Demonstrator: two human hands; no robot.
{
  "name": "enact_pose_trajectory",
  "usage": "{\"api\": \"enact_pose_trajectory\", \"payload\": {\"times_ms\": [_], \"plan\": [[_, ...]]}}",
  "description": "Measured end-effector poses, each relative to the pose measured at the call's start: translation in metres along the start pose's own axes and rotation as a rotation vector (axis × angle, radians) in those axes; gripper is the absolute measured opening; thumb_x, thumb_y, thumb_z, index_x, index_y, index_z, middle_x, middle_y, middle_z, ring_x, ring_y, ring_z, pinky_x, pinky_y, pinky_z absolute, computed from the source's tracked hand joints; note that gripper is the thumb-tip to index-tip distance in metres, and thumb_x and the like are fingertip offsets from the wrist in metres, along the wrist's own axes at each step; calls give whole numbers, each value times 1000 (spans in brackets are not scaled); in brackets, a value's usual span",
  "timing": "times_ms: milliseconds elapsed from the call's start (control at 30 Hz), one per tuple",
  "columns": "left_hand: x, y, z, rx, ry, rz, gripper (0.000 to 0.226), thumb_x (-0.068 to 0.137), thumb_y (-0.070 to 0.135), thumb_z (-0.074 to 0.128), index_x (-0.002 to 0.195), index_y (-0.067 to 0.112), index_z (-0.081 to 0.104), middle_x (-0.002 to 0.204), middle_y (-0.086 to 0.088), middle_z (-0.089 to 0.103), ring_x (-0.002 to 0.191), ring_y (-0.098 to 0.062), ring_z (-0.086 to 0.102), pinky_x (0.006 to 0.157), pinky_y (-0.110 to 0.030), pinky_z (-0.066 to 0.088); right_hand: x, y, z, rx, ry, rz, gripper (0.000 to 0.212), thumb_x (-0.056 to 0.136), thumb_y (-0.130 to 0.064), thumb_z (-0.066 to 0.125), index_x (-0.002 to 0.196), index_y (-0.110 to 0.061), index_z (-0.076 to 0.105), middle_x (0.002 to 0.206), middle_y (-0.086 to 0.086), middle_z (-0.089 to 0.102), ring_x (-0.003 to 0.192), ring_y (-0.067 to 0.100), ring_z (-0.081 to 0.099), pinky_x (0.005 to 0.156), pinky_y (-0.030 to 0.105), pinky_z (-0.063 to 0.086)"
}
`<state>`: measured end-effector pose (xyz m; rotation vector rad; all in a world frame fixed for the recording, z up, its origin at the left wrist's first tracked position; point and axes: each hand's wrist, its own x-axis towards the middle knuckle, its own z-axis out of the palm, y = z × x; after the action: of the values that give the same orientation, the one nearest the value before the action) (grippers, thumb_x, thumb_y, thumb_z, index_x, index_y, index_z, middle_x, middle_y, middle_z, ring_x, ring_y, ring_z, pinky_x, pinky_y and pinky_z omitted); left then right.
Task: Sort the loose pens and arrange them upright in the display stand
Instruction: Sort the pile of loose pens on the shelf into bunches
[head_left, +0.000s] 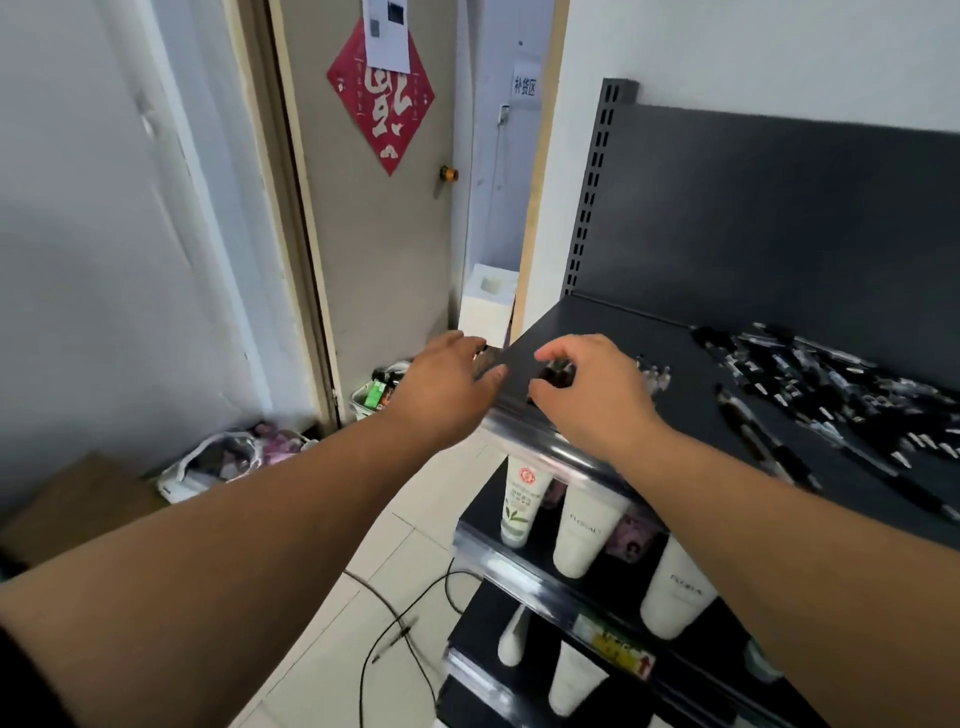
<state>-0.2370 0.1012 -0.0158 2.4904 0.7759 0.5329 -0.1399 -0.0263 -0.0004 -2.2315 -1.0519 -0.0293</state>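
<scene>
White tubes (582, 535) stand on the lower shelves, bottom centre-right of frame, w/ a thin black cable (395, 618) on the tiled floor to their left; above them the dark top shelf (613, 322) runs from centre to the right edge; both forearms reach up from the bottom toward its near-left corner; left hand (447, 384) at the shelf's left edge, fingers curled round something small and dark, can't tell what; right hand (587, 389) just beside it, thumb and fingers pinched on a small dark bundle, prob. pens, too blurred to be sure; loose pens (831, 395) lie scattered flat on the shelf, centre-right, well apart from both hands; a red diamond decoration (384, 104) hangs on the door, upper centre.
</scene>
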Motion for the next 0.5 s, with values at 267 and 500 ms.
{"api": "enact_pose_trajectory", "payload": {"times_ms": [267, 500], "plan": [[-20, -97, -17, 27, 121, -104, 50, 94, 44, 49, 138, 20, 49, 147, -5, 41, 131, -27, 42, 109, -36, 34, -7, -58, 71, -64, -67, -96, 31, 85, -25, 62, 117, -26, 62, 126, -2, 54, 117, 16, 51, 101, 30, 40], [9, -225, -15, 144, -3, -141, 54, 93, 45, 48, 142, 22, 43, 152, -4, 34, 139, -23, 32, 114, -41, 28, 24, -104, 181, -124, -89, -87, 37, 89, -30, 58, 126, -28, 55, 130, -8, 49, 119, 14, 48, 100, 27, 37]]}}
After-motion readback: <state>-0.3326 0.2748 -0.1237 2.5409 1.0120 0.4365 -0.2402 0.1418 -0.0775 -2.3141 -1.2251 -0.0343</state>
